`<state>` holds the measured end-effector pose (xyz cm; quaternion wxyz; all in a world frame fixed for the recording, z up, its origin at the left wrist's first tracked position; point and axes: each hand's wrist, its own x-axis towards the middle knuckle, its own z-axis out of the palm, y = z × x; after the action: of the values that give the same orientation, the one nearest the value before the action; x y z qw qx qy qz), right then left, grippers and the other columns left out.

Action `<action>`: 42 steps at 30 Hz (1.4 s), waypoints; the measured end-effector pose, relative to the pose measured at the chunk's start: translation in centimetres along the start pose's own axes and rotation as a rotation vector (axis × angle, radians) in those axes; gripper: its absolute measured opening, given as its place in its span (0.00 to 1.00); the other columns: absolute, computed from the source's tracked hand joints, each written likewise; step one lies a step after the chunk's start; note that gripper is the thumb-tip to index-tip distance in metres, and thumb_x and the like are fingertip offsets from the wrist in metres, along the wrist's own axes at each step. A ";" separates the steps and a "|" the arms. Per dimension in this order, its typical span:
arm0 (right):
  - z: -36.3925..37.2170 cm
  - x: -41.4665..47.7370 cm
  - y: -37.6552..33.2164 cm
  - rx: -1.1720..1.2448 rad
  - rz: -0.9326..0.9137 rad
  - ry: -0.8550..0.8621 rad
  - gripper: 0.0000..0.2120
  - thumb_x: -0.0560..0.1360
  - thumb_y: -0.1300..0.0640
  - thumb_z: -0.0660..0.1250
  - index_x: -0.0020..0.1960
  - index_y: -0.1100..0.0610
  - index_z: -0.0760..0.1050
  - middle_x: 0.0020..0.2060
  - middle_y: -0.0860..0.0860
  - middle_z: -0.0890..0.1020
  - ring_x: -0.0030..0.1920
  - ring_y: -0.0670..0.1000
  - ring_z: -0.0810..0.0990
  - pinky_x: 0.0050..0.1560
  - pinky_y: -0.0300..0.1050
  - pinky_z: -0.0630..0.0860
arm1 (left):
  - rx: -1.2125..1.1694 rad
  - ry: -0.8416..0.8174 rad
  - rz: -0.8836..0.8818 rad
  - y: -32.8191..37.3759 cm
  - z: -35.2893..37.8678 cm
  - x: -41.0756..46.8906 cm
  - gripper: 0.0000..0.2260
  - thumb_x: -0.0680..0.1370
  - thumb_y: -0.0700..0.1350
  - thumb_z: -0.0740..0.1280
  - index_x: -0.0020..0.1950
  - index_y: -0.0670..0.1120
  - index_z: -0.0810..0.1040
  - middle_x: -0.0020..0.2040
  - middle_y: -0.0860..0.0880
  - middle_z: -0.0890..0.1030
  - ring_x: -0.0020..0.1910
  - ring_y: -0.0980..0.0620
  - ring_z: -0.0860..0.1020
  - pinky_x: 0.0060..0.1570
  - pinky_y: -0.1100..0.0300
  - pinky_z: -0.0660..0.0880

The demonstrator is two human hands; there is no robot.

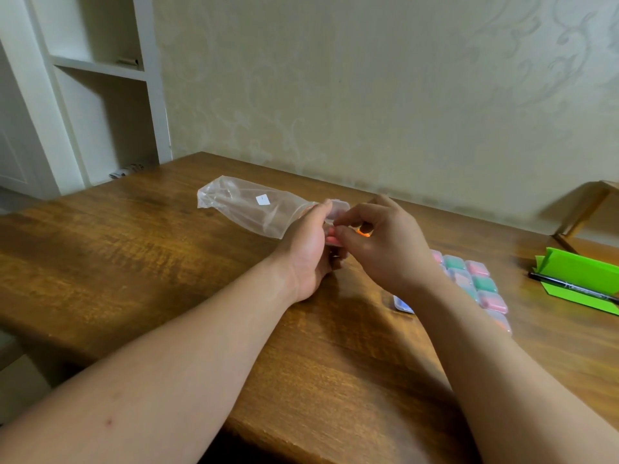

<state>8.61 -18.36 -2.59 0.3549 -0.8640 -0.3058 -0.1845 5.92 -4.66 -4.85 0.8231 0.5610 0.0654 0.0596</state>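
One clear plastic bag [248, 209] lay on the bench [134, 262], its mouth gripped by the left hand [308, 249]. The right hand [385, 242] pinched a small orange piece [363, 232]. Pastel cases [475, 279] lay nearby.

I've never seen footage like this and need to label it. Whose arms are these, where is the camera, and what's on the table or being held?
There is no machine here: a person works with two bare hands. The single picture comes from a wide-angle camera worn on their head, looking forward and down, so both arms reach in from the bottom. The left hand grips the open end of a clear plastic bag that lies on the wooden table. The right hand pinches a small orange piece at that opening; what it is exactly is hard to tell. Beneath the right forearm lie rows of small coloured cases. At the far right sits a green folded card with a black pen on it.
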 end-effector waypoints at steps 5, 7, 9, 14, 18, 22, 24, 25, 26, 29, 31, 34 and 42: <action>-0.4 0.3 0.0 0.096 0.068 0.108 0.05 0.81 0.54 0.69 0.55 0.49 0.82 0.47 0.44 0.82 0.48 0.43 0.79 0.45 0.39 0.73 | -0.013 -0.019 -0.045 0.2 0.0 -0.2 0.23 0.89 0.57 0.55 0.70 0.44 0.79 0.35 0.48 0.78 0.33 0.51 0.75 0.34 0.55 0.71; -0.6 0.5 0.4 0.133 0.138 0.116 0.10 0.82 0.54 0.67 0.62 0.50 0.80 0.50 0.44 0.83 0.50 0.43 0.80 0.47 0.38 0.73 | -0.021 -0.049 -0.063 0.2 0.0 -0.2 0.24 0.89 0.58 0.54 0.72 0.43 0.77 0.36 0.47 0.77 0.33 0.50 0.74 0.35 0.55 0.69; -0.6 0.6 0.7 0.167 0.162 0.039 0.14 0.84 0.52 0.65 0.67 0.51 0.80 0.56 0.45 0.84 0.55 0.44 0.81 0.52 0.39 0.74 | -0.014 -0.087 -0.063 0.2 0.0 -0.3 0.27 0.89 0.59 0.52 0.74 0.41 0.77 0.37 0.47 0.74 0.33 0.50 0.73 0.35 0.54 0.67; -1.0 0.3 0.0 0.267 0.110 -0.010 0.12 0.86 0.50 0.63 0.58 0.49 0.85 0.52 0.44 0.85 0.54 0.42 0.81 0.50 0.38 0.74 | -0.079 -0.074 -0.093 0.5 -0.2 -0.2 0.29 0.88 0.63 0.52 0.75 0.43 0.76 0.37 0.46 0.75 0.34 0.49 0.73 0.35 0.55 0.68; -0.8 0.0 -0.3 0.187 0.026 -0.067 0.07 0.83 0.48 0.68 0.53 0.46 0.85 0.50 0.41 0.85 0.53 0.42 0.81 0.50 0.43 0.75 | -0.131 -0.032 -0.082 0.7 -0.7 0.1 0.31 0.88 0.63 0.51 0.74 0.40 0.76 0.34 0.47 0.76 0.34 0.49 0.73 0.36 0.53 0.69; 0.0 -0.5 -0.2 0.051 -0.040 -0.136 0.07 0.78 0.46 0.74 0.54 0.43 0.79 0.54 0.38 0.84 0.59 0.43 0.80 0.56 0.50 0.79 | -0.151 -0.053 -0.101 0.8 -0.9 0.2 0.31 0.87 0.63 0.51 0.73 0.41 0.77 0.41 0.45 0.77 0.36 0.49 0.76 0.39 0.54 0.75; 0.1 -0.6 -0.3 -0.018 -0.072 -0.128 0.10 0.77 0.48 0.75 0.55 0.44 0.77 0.54 0.38 0.84 0.58 0.45 0.80 0.56 0.53 0.80 | -0.151 -0.067 -0.105 0.8 -0.9 0.1 0.28 0.88 0.61 0.53 0.73 0.41 0.77 0.42 0.45 0.78 0.37 0.50 0.78 0.37 0.56 0.78; 0.1 -0.5 -0.2 -0.028 -0.076 -0.113 0.11 0.77 0.49 0.75 0.55 0.44 0.76 0.53 0.39 0.83 0.57 0.45 0.80 0.55 0.53 0.80 | -0.149 -0.079 -0.101 0.8 -0.9 0.1 0.27 0.88 0.59 0.54 0.73 0.40 0.77 0.43 0.44 0.79 0.39 0.50 0.79 0.37 0.56 0.79; 0.1 -0.5 -0.1 -0.032 -0.071 -0.096 0.11 0.77 0.48 0.74 0.55 0.45 0.75 0.53 0.39 0.83 0.56 0.45 0.80 0.53 0.52 0.79 | -0.141 -0.096 -0.096 0.9 -0.8 0.0 0.25 0.88 0.57 0.55 0.72 0.40 0.77 0.45 0.44 0.80 0.41 0.50 0.80 0.38 0.56 0.80; 0.2 -0.4 0.5 -0.040 -0.042 -0.070 0.13 0.77 0.48 0.74 0.56 0.46 0.72 0.53 0.41 0.83 0.51 0.43 0.80 0.48 0.48 0.76 | -0.103 -0.138 -0.070 0.8 -0.5 -0.4 0.16 0.88 0.48 0.58 0.66 0.41 0.80 0.48 0.44 0.83 0.45 0.50 0.82 0.41 0.56 0.81; 0.3 -0.4 1.0 -0.040 -0.027 -0.075 0.16 0.77 0.48 0.74 0.60 0.48 0.72 0.55 0.42 0.82 0.52 0.44 0.80 0.49 0.47 0.76 | -0.077 -0.137 -0.051 0.8 -0.4 -0.6 0.12 0.89 0.43 0.59 0.65 0.40 0.79 0.41 0.47 0.84 0.44 0.51 0.83 0.39 0.58 0.80; 0.2 -0.5 1.2 -0.020 -0.017 -0.103 0.26 0.77 0.47 0.74 0.71 0.49 0.70 0.61 0.43 0.80 0.62 0.45 0.78 0.52 0.36 0.75 | -0.024 -0.102 -0.036 0.6 -0.5 -0.5 0.08 0.88 0.38 0.60 0.63 0.38 0.77 0.36 0.49 0.83 0.44 0.49 0.85 0.41 0.56 0.81; 0.2 -0.6 0.7 -0.079 -0.045 -0.149 0.27 0.77 0.51 0.72 0.74 0.46 0.69 0.62 0.41 0.82 0.62 0.47 0.79 0.58 0.48 0.79 | 0.033 -0.057 -0.026 0.3 -0.5 -0.7 0.12 0.87 0.41 0.65 0.69 0.39 0.77 0.46 0.45 0.84 0.43 0.52 0.86 0.37 0.58 0.82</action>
<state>8.68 -18.82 -3.38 0.2925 -0.8816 -0.3430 -0.1396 5.13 -4.23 -4.67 0.8160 0.5750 0.0501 0.0316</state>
